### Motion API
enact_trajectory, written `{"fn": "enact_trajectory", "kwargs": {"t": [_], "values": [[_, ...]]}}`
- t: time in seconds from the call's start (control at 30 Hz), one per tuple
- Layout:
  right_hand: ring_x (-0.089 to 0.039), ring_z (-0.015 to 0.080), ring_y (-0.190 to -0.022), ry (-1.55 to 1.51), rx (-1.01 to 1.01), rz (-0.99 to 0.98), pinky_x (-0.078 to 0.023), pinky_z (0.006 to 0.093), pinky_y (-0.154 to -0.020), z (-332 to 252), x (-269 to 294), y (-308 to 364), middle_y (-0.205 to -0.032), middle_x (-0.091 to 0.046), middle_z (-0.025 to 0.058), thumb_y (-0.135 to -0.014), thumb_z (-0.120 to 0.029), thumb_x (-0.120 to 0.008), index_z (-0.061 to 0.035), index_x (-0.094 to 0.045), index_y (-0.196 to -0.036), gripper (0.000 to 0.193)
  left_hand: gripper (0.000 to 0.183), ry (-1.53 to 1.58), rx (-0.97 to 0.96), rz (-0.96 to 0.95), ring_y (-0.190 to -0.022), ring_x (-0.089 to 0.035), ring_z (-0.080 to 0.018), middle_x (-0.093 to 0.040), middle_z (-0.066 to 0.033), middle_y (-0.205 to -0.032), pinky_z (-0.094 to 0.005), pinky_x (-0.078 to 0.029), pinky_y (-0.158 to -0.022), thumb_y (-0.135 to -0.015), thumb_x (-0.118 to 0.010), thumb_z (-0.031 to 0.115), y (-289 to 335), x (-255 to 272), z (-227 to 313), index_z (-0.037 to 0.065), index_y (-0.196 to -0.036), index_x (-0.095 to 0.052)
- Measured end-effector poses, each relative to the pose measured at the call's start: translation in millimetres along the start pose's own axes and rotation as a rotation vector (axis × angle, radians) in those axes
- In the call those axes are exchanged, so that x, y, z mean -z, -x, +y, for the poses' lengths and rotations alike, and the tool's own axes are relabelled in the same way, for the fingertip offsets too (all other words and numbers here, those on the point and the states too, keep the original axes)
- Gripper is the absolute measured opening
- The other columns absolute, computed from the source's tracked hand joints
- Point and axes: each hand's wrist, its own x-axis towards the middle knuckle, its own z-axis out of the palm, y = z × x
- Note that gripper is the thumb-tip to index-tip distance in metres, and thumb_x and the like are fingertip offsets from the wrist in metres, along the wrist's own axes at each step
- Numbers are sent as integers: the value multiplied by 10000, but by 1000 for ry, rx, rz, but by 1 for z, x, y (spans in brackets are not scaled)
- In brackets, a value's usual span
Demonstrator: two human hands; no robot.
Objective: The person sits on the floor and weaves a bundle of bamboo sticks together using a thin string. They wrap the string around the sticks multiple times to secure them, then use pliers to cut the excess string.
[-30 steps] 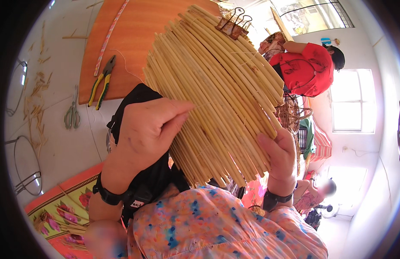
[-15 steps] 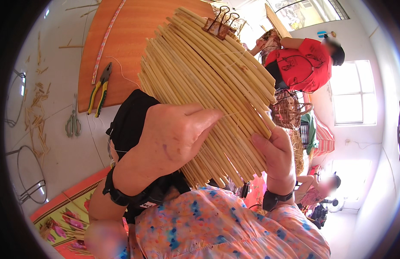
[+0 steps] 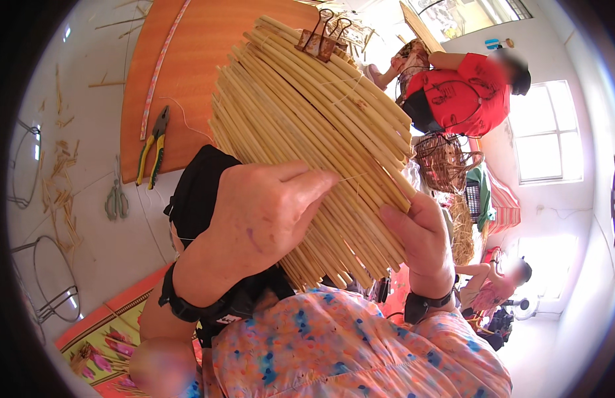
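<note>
A mat of pale yellow reed stalks [image 3: 287, 113], laid side by side, is tilted up in front of me. Thin thread crosses the stalks. My left hand [image 3: 271, 212] lies over the mat's lower left part, thumb and forefinger pinched on a thin white thread [image 3: 352, 177] that runs to the stalks at the right. My right hand [image 3: 423, 232] grips the mat's right edge, thumb on top and fingers hidden beneath. A rusty binder clip [image 3: 318, 46] is clamped on the top edge.
On the orange-brown table [image 3: 194, 60] lie yellow-and-black pliers [image 3: 153, 149] and a patterned strip [image 3: 163, 66]. Scissors [image 3: 116, 201] and reed scraps [image 3: 61, 192] are on the floor. A wicker basket [image 3: 443, 162], a person in red [image 3: 456, 96] and another person [image 3: 486, 288] are at the right.
The mat and both hands appear slightly further left in the view, while the table tools appear a little lower. The left hand keeps its pinch and the right hand its grip.
</note>
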Motion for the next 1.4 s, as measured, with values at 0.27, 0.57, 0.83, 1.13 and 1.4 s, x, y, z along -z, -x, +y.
{"fn": "enact_trajectory", "kwargs": {"t": [0.27, 0.57, 0.83, 1.13, 1.4], "values": [[-612, 64, -949, 105, 92, 6, -510, 271, -818, -11, -15, 3, -1019, -710, 51, -991, -97, -563, 32, -550, -1361, 392, 169, -82, -32, -38, -613, -640, -289, -631, -106, -697, -361, -489, -530, -792, -722, -19, -6, 16, 10, 31, -954, -730], [-667, 409, -777, 266, 271, -63, -515, 421, -668, -25, -29, 2, -854, -654, 245, -928, -34, -573, 41, -550, -1305, 386, 208, -282, 61, -174, -528, -549, -231, -562, -96, -634, -338, -402, -490, -768, -725, -71, -7, 52, 34, 34, -947, -739], [-667, 401, -807, 244, 442, -119, -511, 413, -662, -13, -40, 4, -928, -638, 246, -914, -82, -634, 95, -483, -1329, 475, 236, -381, 124, -259, -521, -518, -195, -536, -81, -621, -312, -383, -493, -758, -706, -116, -6, 67, 48, 27, -944, -739], [-575, 487, -1121, 86, 661, -291, -491, 443, -980, 12, -33, -7, -1297, -486, 372, -1015, -207, -558, 186, -408, -1370, 550, 208, -421, 175, -325, -552, -581, -178, -599, -84, -646, -283, -421, -514, -756, -685, -131, -5, 86, 53, -11, -921, -723], [-615, 449, -1066, -73, 747, -338, -531, 414, -911, 37, -32, -28, -1271, -531, 298, -959, -41, -582, 102, -497, -1349, 424, 162, -535, 182, -309, -585, -623, -190, -648, -94, -681, -286, -453, -560, -763, -714, -86, 7, 102, 51, -1, -898, -741]]}}
